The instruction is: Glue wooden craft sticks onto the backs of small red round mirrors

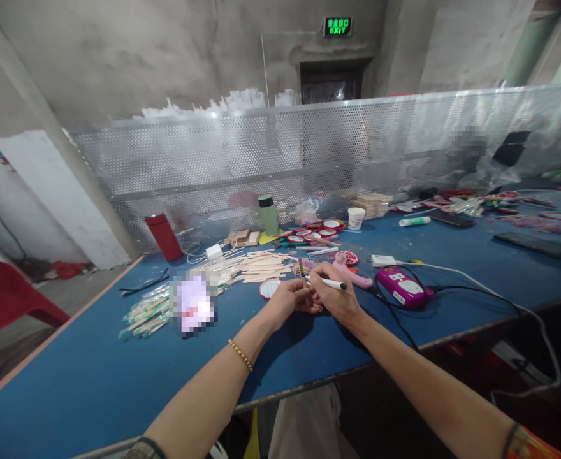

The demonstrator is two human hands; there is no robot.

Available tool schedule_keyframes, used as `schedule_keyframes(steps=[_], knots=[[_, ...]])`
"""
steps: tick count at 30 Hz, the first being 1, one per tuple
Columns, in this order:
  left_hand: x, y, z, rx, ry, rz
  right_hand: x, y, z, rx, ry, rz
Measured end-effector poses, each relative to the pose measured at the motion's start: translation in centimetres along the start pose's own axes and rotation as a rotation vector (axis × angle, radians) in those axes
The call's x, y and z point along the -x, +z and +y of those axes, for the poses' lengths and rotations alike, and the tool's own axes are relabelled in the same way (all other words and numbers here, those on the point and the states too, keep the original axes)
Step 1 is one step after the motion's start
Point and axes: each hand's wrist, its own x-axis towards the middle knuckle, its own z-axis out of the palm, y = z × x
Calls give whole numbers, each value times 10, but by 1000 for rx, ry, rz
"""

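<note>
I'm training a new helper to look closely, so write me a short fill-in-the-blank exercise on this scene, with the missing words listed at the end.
1. The white pen is in the person's ____ hand.
2. A gold bracelet is worn on the ____ arm.
3. The bottle to the left of the green bottle in the picture is coloured ____.
4. The lit sign above the doorway shows the English word ____.

Missing words: right; left; red; EXIT.
</note>
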Motion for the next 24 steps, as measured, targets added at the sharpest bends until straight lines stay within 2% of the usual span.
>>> schedule_keyframes(steps=[24], knots=[[0,-1,0,-3,1,3,-1,0,3,23,-27,16]])
